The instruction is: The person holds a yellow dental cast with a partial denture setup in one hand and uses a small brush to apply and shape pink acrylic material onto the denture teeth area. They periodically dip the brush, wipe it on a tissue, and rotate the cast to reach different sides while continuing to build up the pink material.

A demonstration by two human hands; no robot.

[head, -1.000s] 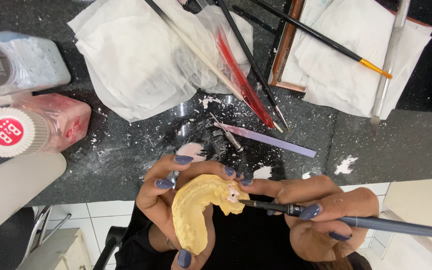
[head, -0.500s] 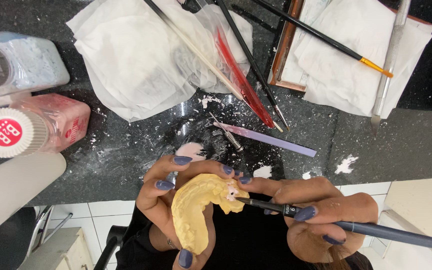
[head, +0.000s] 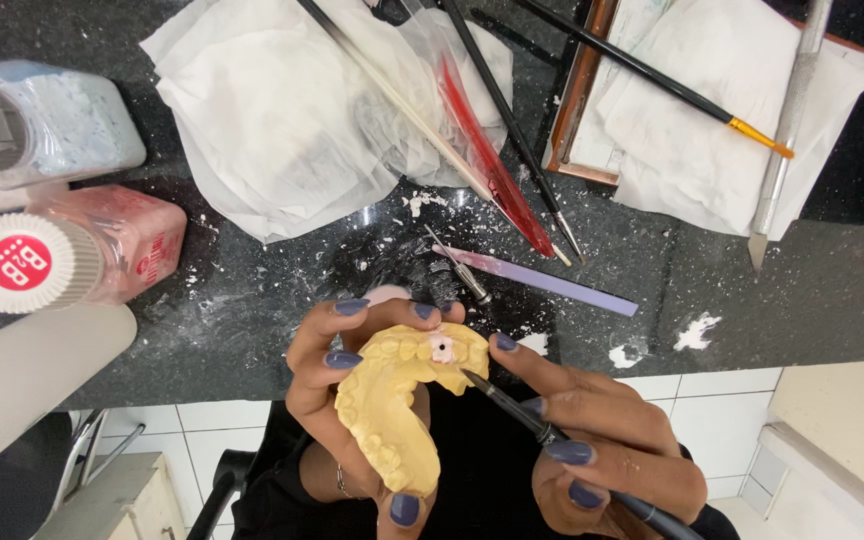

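Two hands are busy at the near edge of the dark speckled counter (head: 752, 290). My left hand (head: 352, 400) is clamped around a yellow plaster cast of teeth (head: 392, 405), fingers curled over its top and side and the thumb tucked under its lower end, so the arch faces up at me, held in the air just off the counter's edge rather than resting on it. My right hand (head: 612, 450) is closed on a thin dark brush (head: 542, 432) in a pencil grip, forefinger stretched along the handle, wrist low and to the right, the handle running off past the bottom of the view. Its tip touches a small pink blob (head: 442, 347) seated on one tooth at the front of the arch. I judge this to be the building-up step: pink material is being laid and shaped on that single tooth, and only that tooth shows any. What the move calls for, I think, is a steady left grip and very light, short strokes, since a push could smear the blob onto the neighbouring teeth. Well behind lie crumpled white tissues (head: 282, 120), a pink-filled bottle with a white cap (head: 82, 255), and a lilac stick (head: 552, 282) among white crumbs.
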